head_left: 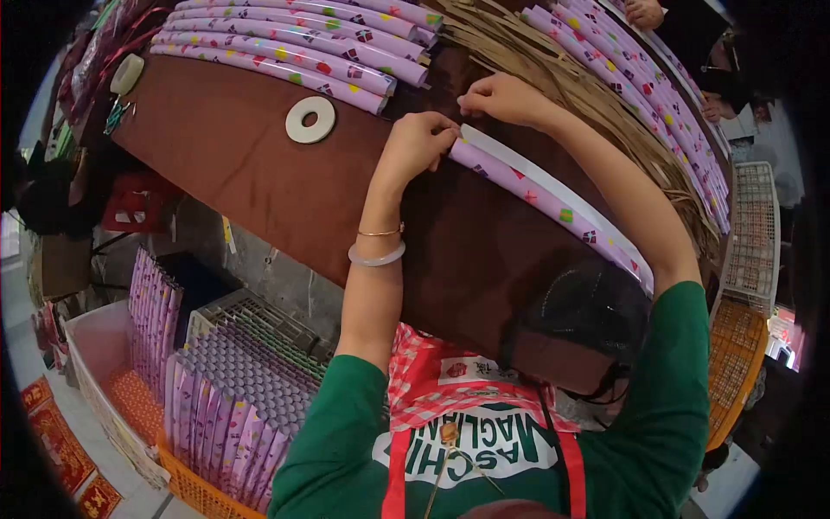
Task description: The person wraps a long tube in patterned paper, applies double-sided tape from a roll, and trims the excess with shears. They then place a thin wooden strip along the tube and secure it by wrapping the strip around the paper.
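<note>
A roll of purple patterned wrapping paper (527, 192) lies slantwise across the brown tabletop in front of me, with a white strip along its far side. My left hand (417, 145) is closed on the roll's left end, fingers pinching its edge. Just beyond that end, my right hand (506, 99) is raised with thumb and fingertips pinched together; what they hold, if anything, is too small to make out. To the left of my hands a roll of white tape (298, 120) lies flat on the table.
More purple rolls (294, 54) lie at the back left, others (635, 86) at the right beside brown paper strips (553, 73). Another person's hand (644, 13) shows at top right. A crate of upright rolls (233, 424) stands below left. A dark cap-like object (588, 303) lies near me.
</note>
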`<state>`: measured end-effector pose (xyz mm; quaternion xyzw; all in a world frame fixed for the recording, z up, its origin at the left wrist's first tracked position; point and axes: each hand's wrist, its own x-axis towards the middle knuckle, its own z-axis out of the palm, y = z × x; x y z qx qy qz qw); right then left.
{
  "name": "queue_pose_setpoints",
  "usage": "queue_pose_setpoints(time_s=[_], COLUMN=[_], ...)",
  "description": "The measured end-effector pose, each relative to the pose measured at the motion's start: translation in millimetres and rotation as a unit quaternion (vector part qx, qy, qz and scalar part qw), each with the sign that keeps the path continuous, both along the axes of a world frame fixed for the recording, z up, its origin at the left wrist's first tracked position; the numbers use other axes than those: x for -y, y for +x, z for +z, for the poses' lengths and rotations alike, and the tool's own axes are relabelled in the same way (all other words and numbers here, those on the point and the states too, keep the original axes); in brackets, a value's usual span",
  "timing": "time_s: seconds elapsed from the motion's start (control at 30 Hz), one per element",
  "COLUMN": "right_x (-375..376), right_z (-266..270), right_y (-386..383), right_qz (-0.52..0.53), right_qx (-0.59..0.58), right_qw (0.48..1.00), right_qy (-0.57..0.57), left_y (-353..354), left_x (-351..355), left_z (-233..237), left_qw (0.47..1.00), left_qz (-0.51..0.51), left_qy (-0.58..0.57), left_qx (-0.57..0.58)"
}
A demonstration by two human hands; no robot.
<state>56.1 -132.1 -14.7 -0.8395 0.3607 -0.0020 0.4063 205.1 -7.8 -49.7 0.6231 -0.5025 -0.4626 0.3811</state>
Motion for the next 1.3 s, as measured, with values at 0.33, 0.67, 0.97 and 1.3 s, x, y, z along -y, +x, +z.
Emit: queue_pose_setpoints(time_s=[0.33,0.67,0.97,1.3], right_x=[5.6,9.4,3.5,-3.1], right_z=[-0.6,-2.5,8.0,9.4], right_y=[13.5,12.1,9.7,3.3], right_qz=[0.096,0.147,0.182,0.1], right_qx=[-0.091,-0.099,-0.085,-0.052], right_qw=[0.991,0.984,0.977,0.994], right_qy=[0.0,-0.028,-0.076,0.002], left_y=[0.8,0.8,1.2,0.6], left_x=[2.0,1.0,1.3,1.5], left_z=[-2.8,-0.9,-0.8,-0.1], left_qw=[1.0,0.999,0.999,1.0], left_qz=[0.001,0.007,0.005,-0.002], left_qy=[-0.021,-0.014,-0.029,-0.005], left_qx=[-0.01,-0.033,-0.021,-0.026])
